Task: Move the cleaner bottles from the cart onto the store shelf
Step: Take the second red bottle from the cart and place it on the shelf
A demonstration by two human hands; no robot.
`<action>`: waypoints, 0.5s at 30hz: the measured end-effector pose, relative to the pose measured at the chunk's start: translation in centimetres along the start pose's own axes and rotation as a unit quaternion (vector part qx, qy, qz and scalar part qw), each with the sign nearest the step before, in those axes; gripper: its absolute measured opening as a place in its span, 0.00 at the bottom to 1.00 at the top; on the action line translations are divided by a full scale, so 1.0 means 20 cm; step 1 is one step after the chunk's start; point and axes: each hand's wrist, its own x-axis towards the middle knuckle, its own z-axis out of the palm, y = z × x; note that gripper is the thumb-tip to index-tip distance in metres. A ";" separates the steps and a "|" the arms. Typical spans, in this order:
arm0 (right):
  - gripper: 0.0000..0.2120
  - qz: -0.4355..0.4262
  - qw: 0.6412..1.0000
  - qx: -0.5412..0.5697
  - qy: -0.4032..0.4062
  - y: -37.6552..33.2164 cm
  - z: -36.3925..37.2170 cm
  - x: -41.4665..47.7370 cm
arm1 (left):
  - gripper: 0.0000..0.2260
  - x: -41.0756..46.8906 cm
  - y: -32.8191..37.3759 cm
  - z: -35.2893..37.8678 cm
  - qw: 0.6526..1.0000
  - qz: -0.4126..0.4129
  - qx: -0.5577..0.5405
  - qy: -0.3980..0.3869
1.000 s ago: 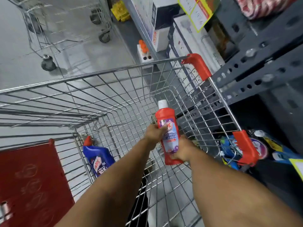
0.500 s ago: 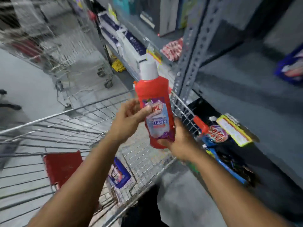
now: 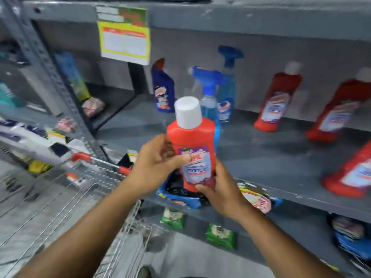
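Observation:
Both of my hands hold a red cleaner bottle (image 3: pixel 191 137) with a white cap and a purple label, upright in front of the grey store shelf (image 3: pixel 271 155). My left hand (image 3: pixel 155 163) wraps its left side, thumb on the label. My right hand (image 3: pixel 219 189) cups its base from the right. On the shelf stand a dark blue bottle (image 3: pixel 163 87), two blue spray bottles (image 3: pixel 227 85), and three red bottles (image 3: pixel 278 97) leaning along the right. The wire cart (image 3: pixel 84 189) is at the lower left; its contents are out of sight.
A yellow price tag (image 3: pixel 125 43) hangs from the shelf above. A perforated grey upright (image 3: pixel 50 63) divides the shelving at left. Blue and green packets (image 3: pixel 220 235) lie on the lower shelves below my hands. The cart's red corner (image 3: pixel 81 156) sits near the upright.
The red bottle has come up out of the cart and swung right toward the shelf, with both hands still on it. My view has turned from the cart to the shelf.

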 end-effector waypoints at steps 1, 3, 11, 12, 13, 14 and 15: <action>0.34 0.007 0.999 -0.019 0.031 0.05 -0.12 -0.06 | 0.17 0.03 0.00 0.14 1.000 0.003 -0.003 -0.019; 0.33 0.014 0.995 -0.049 0.085 0.14 -0.34 -0.16 | 0.14 0.11 0.01 0.42 0.998 0.014 0.001 -0.054; 0.34 0.040 0.975 -0.096 0.199 0.39 -0.88 -0.26 | 0.14 0.38 -0.02 1.13 0.990 0.018 0.010 -0.139; 0.36 0.040 0.975 -0.087 0.203 0.41 -0.91 -0.26 | 0.13 0.40 -0.02 1.17 0.990 0.020 0.011 -0.140; 0.37 0.037 0.976 -0.081 0.198 0.43 -0.91 -0.24 | 0.12 0.41 -0.02 1.18 0.991 0.021 0.011 -0.130; 0.37 0.037 0.978 -0.080 0.191 0.44 -0.93 -0.23 | 0.12 0.43 -0.02 1.20 0.992 0.022 0.007 -0.126; 0.37 0.041 0.977 -0.083 0.192 0.45 -0.95 -0.24 | 0.12 0.44 -0.02 1.24 0.991 0.019 0.005 -0.131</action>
